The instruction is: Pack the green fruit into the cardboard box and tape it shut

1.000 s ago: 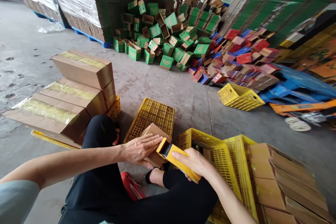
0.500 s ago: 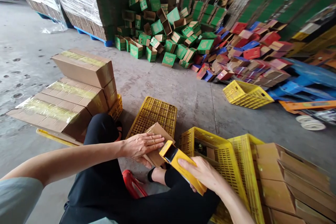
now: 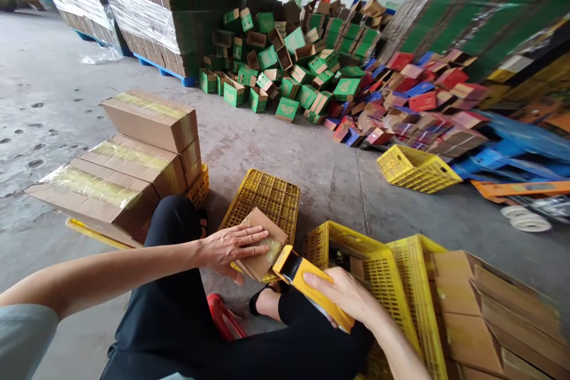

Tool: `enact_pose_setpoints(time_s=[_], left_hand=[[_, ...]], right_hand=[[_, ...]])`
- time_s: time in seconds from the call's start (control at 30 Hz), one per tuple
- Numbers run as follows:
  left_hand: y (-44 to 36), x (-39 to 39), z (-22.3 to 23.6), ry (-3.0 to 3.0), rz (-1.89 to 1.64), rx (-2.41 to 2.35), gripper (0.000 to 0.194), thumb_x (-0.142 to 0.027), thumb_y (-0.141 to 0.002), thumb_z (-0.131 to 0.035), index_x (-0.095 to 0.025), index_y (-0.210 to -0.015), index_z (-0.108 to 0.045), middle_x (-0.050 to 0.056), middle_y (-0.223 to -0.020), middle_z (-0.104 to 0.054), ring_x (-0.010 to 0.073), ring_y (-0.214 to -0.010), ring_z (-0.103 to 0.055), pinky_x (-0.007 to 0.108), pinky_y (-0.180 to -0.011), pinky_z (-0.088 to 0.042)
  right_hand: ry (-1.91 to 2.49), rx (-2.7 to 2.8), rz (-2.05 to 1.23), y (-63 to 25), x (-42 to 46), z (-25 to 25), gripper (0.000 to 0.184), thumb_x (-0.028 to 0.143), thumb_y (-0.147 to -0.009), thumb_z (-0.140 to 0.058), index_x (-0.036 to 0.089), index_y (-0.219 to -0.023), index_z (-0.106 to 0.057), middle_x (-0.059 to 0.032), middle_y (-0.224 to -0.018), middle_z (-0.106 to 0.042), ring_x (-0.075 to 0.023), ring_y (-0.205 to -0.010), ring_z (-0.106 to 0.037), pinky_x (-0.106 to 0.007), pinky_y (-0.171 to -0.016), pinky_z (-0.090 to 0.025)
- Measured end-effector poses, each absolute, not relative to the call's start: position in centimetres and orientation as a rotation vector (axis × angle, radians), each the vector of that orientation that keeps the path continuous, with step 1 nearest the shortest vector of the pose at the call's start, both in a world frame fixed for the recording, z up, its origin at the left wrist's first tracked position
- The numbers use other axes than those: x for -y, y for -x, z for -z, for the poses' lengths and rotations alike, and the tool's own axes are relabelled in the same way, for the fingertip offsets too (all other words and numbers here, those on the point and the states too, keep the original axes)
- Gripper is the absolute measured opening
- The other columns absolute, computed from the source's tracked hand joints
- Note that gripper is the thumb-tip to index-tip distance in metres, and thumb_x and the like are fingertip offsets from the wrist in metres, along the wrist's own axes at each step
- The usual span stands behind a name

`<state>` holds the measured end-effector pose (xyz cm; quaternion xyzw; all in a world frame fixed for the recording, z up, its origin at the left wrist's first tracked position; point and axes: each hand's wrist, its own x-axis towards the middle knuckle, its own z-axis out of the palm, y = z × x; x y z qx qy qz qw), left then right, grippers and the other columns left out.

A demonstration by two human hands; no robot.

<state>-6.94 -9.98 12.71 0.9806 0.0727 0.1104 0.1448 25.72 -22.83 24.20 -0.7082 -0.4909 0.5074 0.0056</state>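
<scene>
My left hand [image 3: 234,249] lies palm down on a small brown cardboard box [image 3: 267,228], its fingers stretched out and slightly spread. A strip of yellowish clear tape [image 3: 274,247] shows on the box's right part. The box is tilted above an upturned yellow plastic crate [image 3: 278,190] in front of me. In my right hand [image 3: 341,294] is a yellow tape dispenser [image 3: 305,276], its dark open end touching or very near the box's right corner. The fingers wrap round its body, partly hidden beneath.
Taped cartons [image 3: 129,178] are stacked at left. Yellow crates [image 3: 401,267] and flattened or folded cartons [image 3: 490,303] stand at right. A red stool or similar object [image 3: 222,314] shows between my legs. Green boxes [image 3: 285,110] and red-and-blue boxes [image 3: 423,101] lie heaped behind.
My left hand has shifted back leftward across the box, and tape now shows on its right part. The dispenser's end is slightly lower. The camera view has tilted slightly upward.
</scene>
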Motion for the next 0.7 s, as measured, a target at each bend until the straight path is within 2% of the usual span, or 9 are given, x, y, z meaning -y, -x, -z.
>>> enact_pose_setpoints(time_s=[0.1,0.2,0.3,0.4,0.6,0.7], left_hand=[[6.8,10.2,-12.8,-2.861,-0.306,-0.213,0.103,-0.071,-0.090,-0.069,-0.022,-0.170,-0.026,0.017,-0.176,-0.020,0.0390,-0.162,-0.022,0.054,-0.131,-0.023],[6.3,10.5,-13.3,-2.868,-0.293,-0.236,0.102,-0.073,-0.093,-0.062,-0.021,-0.171,-0.022,0.016,-0.176,-0.019,0.0371,-0.162,-0.022,0.053,-0.132,-0.019],[5.2,10.9,-13.6,-2.846,-0.309,-0.187,0.106,-0.074,-0.096,-0.055,-0.014,-0.172,-0.011,0.019,-0.176,-0.017,0.0359,-0.163,-0.021,0.051,-0.133,-0.016],[4.1,10.8,-13.3,-2.830,-0.347,-0.155,0.115,-0.076,-0.095,-0.057,-0.007,-0.171,-0.005,0.023,-0.175,-0.014,0.0380,-0.162,-0.020,0.050,-0.133,-0.019],[3.7,10.2,-11.4,-2.864,-0.362,-0.212,0.093,-0.062,-0.106,-0.051,-0.012,-0.172,-0.009,0.019,-0.174,-0.021,0.0330,-0.162,-0.024,0.047,-0.134,-0.019],[3.7,10.3,-11.2,-2.893,-0.358,-0.196,0.091,-0.062,-0.107,-0.049,-0.010,-0.171,-0.011,0.018,-0.174,-0.021,0.0322,-0.162,-0.023,0.045,-0.134,-0.018]], right_hand=[[2.230,1.537,-1.546,-25.7,22.8,-23.7,0.063,0.086,-0.082,-0.058,0.023,-0.079,-0.055,-0.0075,-0.058,-0.072,-0.0223,-0.052,-0.072,-0.023,-0.044,-0.049],[2.221,1.520,-1.548,-25.2,22.6,-23.1,0.062,0.085,-0.080,-0.062,0.023,-0.080,-0.056,-0.0066,-0.058,-0.071,-0.0226,-0.052,-0.072,-0.023,-0.044,-0.049],[2.175,1.517,-1.577,-24.8,22.0,-22.7,0.063,0.086,-0.081,-0.060,0.023,-0.079,-0.056,-0.0054,-0.055,-0.068,-0.0211,-0.049,-0.070,-0.023,-0.044,-0.048],[2.144,1.485,-1.582,-24.6,21.5,-22.4,0.067,0.088,-0.081,-0.056,0.022,-0.080,-0.057,-0.0041,-0.053,-0.066,-0.0200,-0.047,-0.067,-0.024,-0.044,-0.048],[2.027,1.440,-1.683,-25.6,22.4,-20.8,0.073,0.092,-0.081,-0.053,0.019,-0.084,-0.062,-0.0018,-0.053,-0.066,-0.0197,-0.049,-0.068,-0.023,-0.046,-0.048],[1.984,1.397,-1.686,-26.2,23.8,-20.5,0.072,0.090,-0.085,-0.049,0.020,-0.087,-0.062,-0.0020,-0.055,-0.067,-0.0190,-0.050,-0.068,-0.023,-0.047,-0.048]])
